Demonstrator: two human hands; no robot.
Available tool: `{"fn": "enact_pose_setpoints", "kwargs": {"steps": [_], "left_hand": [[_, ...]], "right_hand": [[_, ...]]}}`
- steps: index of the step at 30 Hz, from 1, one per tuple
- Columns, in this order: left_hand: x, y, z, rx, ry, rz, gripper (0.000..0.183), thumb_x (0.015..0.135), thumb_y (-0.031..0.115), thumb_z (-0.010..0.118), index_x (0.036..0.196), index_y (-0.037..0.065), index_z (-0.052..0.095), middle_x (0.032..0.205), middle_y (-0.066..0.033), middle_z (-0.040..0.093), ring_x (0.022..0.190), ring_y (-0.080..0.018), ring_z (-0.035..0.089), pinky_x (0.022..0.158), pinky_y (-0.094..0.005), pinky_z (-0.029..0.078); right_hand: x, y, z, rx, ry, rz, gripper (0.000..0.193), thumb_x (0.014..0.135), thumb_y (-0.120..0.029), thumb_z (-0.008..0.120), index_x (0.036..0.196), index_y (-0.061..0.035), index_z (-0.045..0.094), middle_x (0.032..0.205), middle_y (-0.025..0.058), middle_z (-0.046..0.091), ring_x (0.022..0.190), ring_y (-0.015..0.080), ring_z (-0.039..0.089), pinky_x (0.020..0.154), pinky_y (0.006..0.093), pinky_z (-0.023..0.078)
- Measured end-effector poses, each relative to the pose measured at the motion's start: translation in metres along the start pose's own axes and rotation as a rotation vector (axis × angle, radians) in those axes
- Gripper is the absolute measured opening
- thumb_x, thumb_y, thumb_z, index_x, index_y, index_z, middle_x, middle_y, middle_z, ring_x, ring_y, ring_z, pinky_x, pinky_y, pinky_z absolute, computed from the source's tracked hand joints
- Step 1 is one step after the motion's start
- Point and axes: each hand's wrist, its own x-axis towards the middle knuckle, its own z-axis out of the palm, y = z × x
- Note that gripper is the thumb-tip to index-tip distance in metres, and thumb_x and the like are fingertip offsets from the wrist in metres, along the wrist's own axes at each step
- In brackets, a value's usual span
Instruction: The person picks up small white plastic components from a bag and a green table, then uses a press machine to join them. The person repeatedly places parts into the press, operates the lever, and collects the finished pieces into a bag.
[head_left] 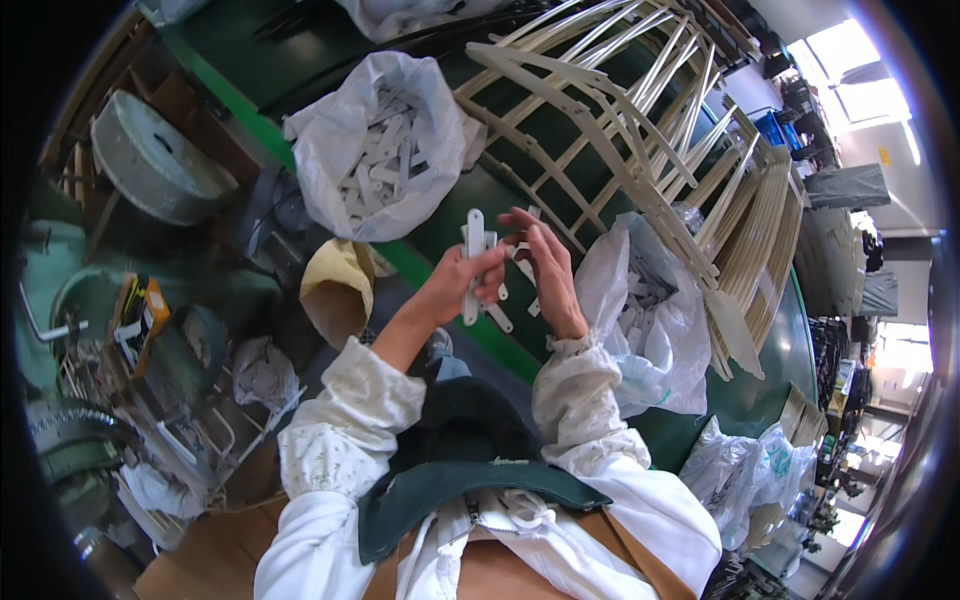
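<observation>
Dark green collar (405,515) and white garment (665,530) of the person lie nearest the camera, with pale patterned sleeves (345,425) covering both forearms. Beyond them, the left hand (460,280) has its fingers closed around a long, pale flat strip (473,250) with rounded ends, gripped near its middle. Just to its right, the right hand (548,272) is bent inward, fingers curled and partly spread, close to several smaller pale pieces (524,266) between the hands; whether these fingers grip any of them cannot be told, nor whether the pieces are held or lie on the surface beneath. Farther off and to the left, an open white bag (310,130) contains many similar loose pieces (385,165); it stands on the green worktop (225,45) beside the edge. To the right of the right hand, a translucent plastic bag (685,350) also holds pale pieces. Cream slatted frames (580,90) spread across the far and right parts of the worktop. Left of the worktop are a yellowish, open-mouthed container (335,300) and, farther away, a round metal drum (150,165). More plastic bags (735,475) lie at the near right.
</observation>
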Motion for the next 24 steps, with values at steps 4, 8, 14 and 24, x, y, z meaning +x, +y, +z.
{"fn": "enact_pose_setpoints", "kwargs": {"steps": [4,8,14,24], "left_hand": [[-0.069,-0.006,-0.005,0.094,0.003,-0.091,0.03,0.094,0.037,0.055,0.096,0.007,0.053,0.068,-0.0004,0.047,0.049,-0.0071,0.039,0.048,-0.0238,0.037],[-0.128,-0.008,-0.017,-0.152,0.015,0.091,0.058,0.088,0.061,0.047,0.108,0.007,0.051,0.074,-0.0024,0.05,0.049,-0.0067,0.039,0.047,-0.022,0.036],[-0.199,-0.017,-0.025,-0.183,0.39,0.297,0.053,0.092,0.059,0.044,0.101,0.007,0.053,0.078,-0.005,0.057,0.05,-0.0092,0.045,0.046,-0.0223,0.037],[-0.361,-0.039,-0.037,-0.418,0.317,1.034,0.069,0.082,0.071,0.043,0.111,0.008,0.054,0.067,0.0048,0.035,0.048,-0.0032,0.026,0.043,-0.0183,0.023]], "right_hand": [[-0.005,-0.041,0.045,-0.336,-0.408,0.181,0.021,0.086,-0.008,0.066,0.105,0.0014,0.065,0.088,0.0018,0.06,0.078,0.0054,0.054,0.069,0.0224,0.045],[-0.011,-0.034,0.091,0.155,-0.392,0.255,0.013,0.087,-0.01,0.065,0.093,0.0009,0.064,0.09,0.0029,0.063,0.079,0.0075,0.055,0.07,0.0221,0.044],[-0.041,-0.034,0.172,-0.156,-0.525,0.008,0.011,0.086,-0.009,0.063,0.09,0.001,0.061,0.088,0.0037,0.061,0.074,0.0083,0.053,0.066,0.0226,0.044],[-0.158,-0.027,0.319,0.144,-0.57,-0.459,0.009,0.082,0.003,0.065,0.088,0.0028,0.058,0.095,0.0182,0.062,0.08,0.0209,0.062,0.069,0.0291,0.053]]}}
